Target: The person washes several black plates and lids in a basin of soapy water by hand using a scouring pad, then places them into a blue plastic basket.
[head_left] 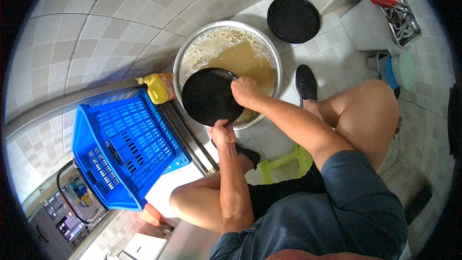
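Note:
A round black tray [210,95] is tilted over a wide metal basin [179,62] of cloudy, foamy brownish water [243,60]. My left hand [222,133] is closed on the tray's near edge, thumb up against the rim. At the tray's right edge my right hand [245,91] is closed round the rim, its fingertips partly hidden. The tray covers the lower left of the basin. A second round black tray [293,19] lies on the tiled floor beyond the basin, at the right.
To the left stands a blue plastic crate [130,139], with a yellow jug [158,88] between it and the basin. A lime-green stool [281,161] is under me. At the far right, a metal tray of utensils [402,24] sits atop a pale bin [362,26], near a light-green basin [405,70].

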Available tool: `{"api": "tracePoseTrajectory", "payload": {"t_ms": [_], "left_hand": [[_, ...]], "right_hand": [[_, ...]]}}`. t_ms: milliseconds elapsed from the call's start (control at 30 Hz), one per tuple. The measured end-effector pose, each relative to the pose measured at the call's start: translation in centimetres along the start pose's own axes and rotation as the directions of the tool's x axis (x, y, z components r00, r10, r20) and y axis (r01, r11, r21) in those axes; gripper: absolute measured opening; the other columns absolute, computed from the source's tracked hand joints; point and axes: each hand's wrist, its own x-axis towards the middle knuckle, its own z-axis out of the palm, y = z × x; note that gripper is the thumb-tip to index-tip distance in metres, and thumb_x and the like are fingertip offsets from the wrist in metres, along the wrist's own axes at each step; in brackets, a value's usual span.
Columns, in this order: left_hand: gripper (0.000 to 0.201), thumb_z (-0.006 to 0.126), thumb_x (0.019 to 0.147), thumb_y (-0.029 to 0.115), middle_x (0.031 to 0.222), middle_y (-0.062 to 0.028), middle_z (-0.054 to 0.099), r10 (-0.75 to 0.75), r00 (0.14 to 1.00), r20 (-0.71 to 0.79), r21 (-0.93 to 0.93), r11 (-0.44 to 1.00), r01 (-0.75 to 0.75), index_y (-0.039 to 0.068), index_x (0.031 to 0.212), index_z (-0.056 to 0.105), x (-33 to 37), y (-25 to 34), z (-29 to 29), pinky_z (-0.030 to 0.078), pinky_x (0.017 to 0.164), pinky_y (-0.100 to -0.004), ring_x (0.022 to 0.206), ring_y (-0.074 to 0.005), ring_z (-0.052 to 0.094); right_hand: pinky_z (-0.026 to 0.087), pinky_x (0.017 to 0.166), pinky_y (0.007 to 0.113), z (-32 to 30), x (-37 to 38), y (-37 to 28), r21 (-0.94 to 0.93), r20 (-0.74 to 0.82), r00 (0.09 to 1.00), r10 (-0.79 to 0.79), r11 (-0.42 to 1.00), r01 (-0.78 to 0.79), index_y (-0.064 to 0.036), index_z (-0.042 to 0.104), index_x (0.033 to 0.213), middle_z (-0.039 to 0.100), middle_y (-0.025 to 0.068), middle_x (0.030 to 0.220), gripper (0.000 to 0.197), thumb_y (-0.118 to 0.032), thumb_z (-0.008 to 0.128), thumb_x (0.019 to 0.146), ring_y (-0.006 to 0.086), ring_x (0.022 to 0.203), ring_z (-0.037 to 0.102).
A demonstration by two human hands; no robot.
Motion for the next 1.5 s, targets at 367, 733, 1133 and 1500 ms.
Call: {"api": "tracePoseTrajectory", "payload": {"t_ms": [367,733,1133,1500], "left_hand": [[0.035,0.052,0.070,-0.012,0.090,-0.0088,0.066,-0.234,0.969,0.080,0.125,0.967,0.223,0.000,0.100,0.064,-2.7,0.3,0.9,0.056,0.069,-0.0416,0.077,-0.0267,0.065],[0.049,0.050,0.070,-0.010,0.103,-0.0107,0.065,-0.269,0.958,0.096,0.142,0.957,0.254,0.004,0.115,0.060,-3.1,0.4,1.1,0.058,0.075,-0.0490,0.090,-0.0292,0.065],[0.030,0.051,0.068,-0.012,0.090,-0.0097,0.059,0.005,0.992,-0.128,0.072,0.997,0.004,0.004,0.093,0.056,-0.2,1.5,-0.3,0.052,0.060,-0.0387,0.074,-0.0253,0.057],[0.048,0.055,0.073,-0.010,0.100,-0.0061,0.063,-0.177,0.964,0.196,0.211,0.968,0.135,0.008,0.117,0.054,-2.9,1.1,2.5,0.057,0.065,-0.0356,0.082,-0.0236,0.065]], "right_hand": [[0.057,0.070,0.046,0.1,6.4,-0.3,0.000,-0.326,0.893,-0.310,0.945,0.327,0.0038,0.066,0.090,0.066,0.0222,0.089,0.015,-0.006,0.057,0.083,0.0376,0.083,0.068],[0.053,0.079,0.050,0.4,4.6,-2.3,0.090,-0.207,0.880,-0.427,0.888,0.452,0.0000,0.062,0.095,0.063,0.0207,0.102,0.019,-0.015,0.051,0.091,0.0389,0.094,0.065],[0.058,0.077,0.047,-0.6,1.1,-1.2,-0.056,0.231,0.973,-0.015,0.998,0.029,-0.0034,0.075,0.087,0.072,0.0198,0.091,0.020,-0.008,0.057,0.084,0.0357,0.087,0.071],[0.053,0.075,0.054,0.8,6.2,-0.9,0.305,-0.217,0.953,-0.209,0.913,0.270,-0.0011,0.065,0.084,0.067,0.0243,0.081,0.009,-0.007,0.058,0.083,0.0445,0.082,0.066]]}}
